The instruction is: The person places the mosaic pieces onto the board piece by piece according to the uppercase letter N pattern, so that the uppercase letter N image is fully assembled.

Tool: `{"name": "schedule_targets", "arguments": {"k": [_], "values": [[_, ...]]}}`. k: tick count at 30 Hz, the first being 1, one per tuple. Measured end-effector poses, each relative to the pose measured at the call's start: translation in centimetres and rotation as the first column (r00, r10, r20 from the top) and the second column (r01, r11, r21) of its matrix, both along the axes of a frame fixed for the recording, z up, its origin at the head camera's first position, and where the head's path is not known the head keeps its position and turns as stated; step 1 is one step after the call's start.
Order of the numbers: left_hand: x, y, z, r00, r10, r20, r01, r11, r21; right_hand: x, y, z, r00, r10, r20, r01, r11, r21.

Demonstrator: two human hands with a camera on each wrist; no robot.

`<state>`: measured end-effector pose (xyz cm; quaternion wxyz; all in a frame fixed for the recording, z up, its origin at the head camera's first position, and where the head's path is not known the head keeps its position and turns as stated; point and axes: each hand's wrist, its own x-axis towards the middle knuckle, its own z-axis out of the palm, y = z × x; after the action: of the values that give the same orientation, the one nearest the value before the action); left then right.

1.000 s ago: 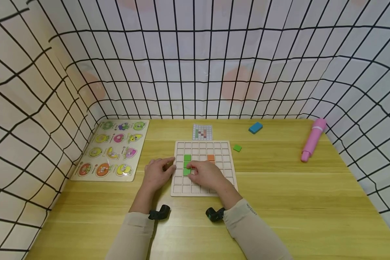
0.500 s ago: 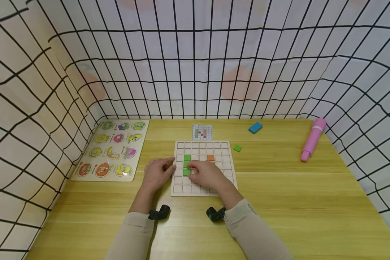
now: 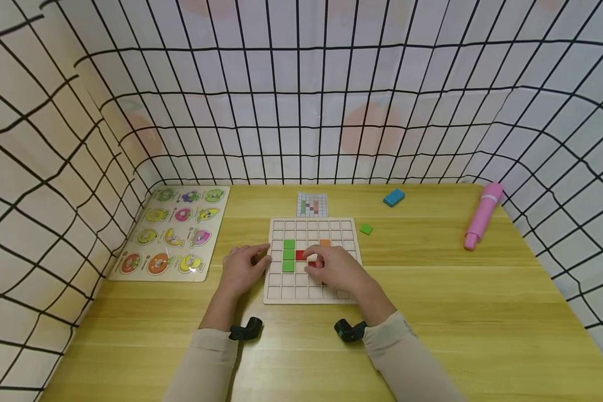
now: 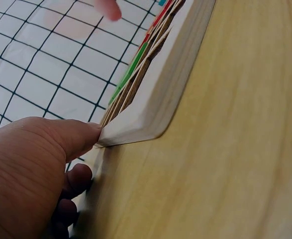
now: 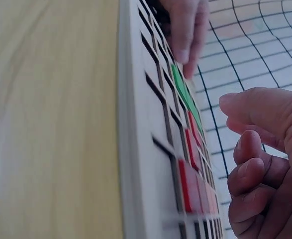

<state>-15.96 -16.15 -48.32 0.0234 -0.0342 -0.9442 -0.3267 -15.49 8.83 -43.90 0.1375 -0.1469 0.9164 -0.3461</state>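
Note:
A pale wooden grid board (image 3: pixel 281 291) lies on the table. Several green tiles (image 3: pixel 288 255) form a column in its left half, with a red tile (image 3: pixel 301 255) beside the middle one. An orange tile (image 3: pixel 324 243) shows just behind my right hand (image 3: pixel 339 271), which covers other cells. In the right wrist view this hand's fingers are loosely bent over the board with nothing between them, and more red tiles (image 5: pixel 188 186) sit in the grid. My left hand (image 3: pixel 242 268) touches the board's left edge; its thumb (image 4: pixel 83 137) rests at the board's corner in the left wrist view.
Behind the board lies a small pattern card (image 3: pixel 312 205). A loose green tile (image 3: pixel 365 229), a blue block (image 3: pixel 394 197) and a pink cylindrical object (image 3: pixel 482 218) lie to the right. A fruit-picture board (image 3: pixel 175 262) lies left. Black wire grid (image 3: pixel 326 92) surrounds the table's back and sides.
My right hand has drawn back to the right from the green column, uncovering the red tile beside it. The left hand stays at the board's edge.

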Motion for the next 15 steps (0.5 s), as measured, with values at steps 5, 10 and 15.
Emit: {"name": "schedule_targets", "arguments": {"k": [5,10,15], "values": [[0.0,0.0,0.0,1.0,-0.002,-0.007,0.002,1.0,0.0,-0.2,2.1,0.2,0.999,-0.035,0.002,0.035,0.999,-0.023],[0.0,0.1,0.0,1.0,-0.005,-0.011,0.005,1.0,-0.003,-0.7,4.5,-0.1,0.996,-0.083,0.013,0.083,0.996,0.024],[0.0,0.0,0.0,1.0,-0.007,-0.011,0.007,1.0,-0.002,-1.4,6.4,-0.1,0.988,-0.154,0.009,0.153,0.987,0.04]]}}
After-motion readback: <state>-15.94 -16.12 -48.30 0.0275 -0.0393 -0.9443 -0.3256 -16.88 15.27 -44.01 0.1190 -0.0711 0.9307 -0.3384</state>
